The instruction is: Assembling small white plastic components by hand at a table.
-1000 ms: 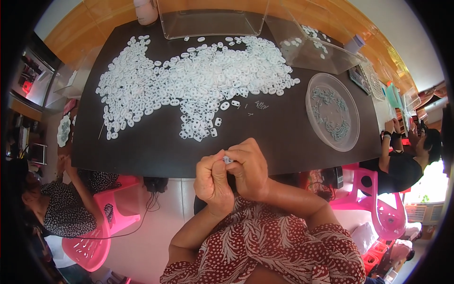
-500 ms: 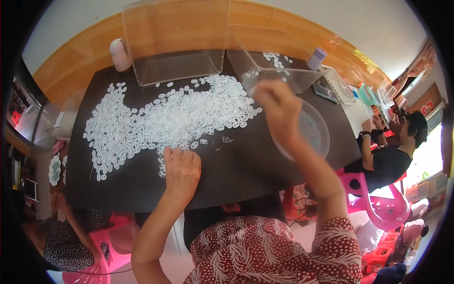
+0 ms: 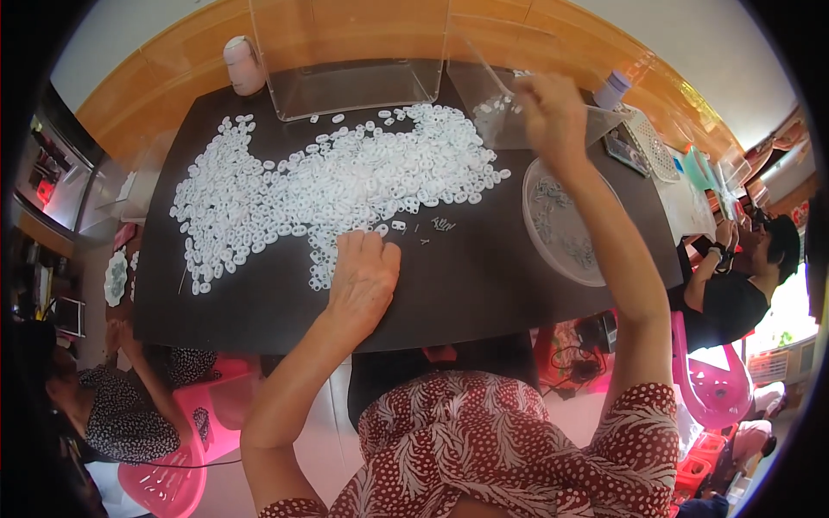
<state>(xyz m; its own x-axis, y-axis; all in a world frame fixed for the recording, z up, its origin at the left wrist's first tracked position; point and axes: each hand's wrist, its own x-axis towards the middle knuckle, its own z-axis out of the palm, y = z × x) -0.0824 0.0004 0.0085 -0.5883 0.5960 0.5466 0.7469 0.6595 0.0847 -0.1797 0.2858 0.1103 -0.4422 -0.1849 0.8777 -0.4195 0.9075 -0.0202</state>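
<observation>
Moved since half a second ago: right hand, from near the front corner of the clear bin to further in over it. Left hand still parked at the near edge of the heap of white two-holed pieces on the dark table. Right fingers curled and kinda blurry, so can't tell if holding anything. Left fingers bent and bunched, undersides hidden, so no telling there either. Also a few white pieces in the bin. Main worry, just guessing: catching the bin wall with the right wrist, or clipping the round clear dish with a low forearm and spilling its grey bits. Also easy to mix white strays with loose grey pins by dragging the left hand sideways. Otherwise same as before, apart from a shifted view.
</observation>
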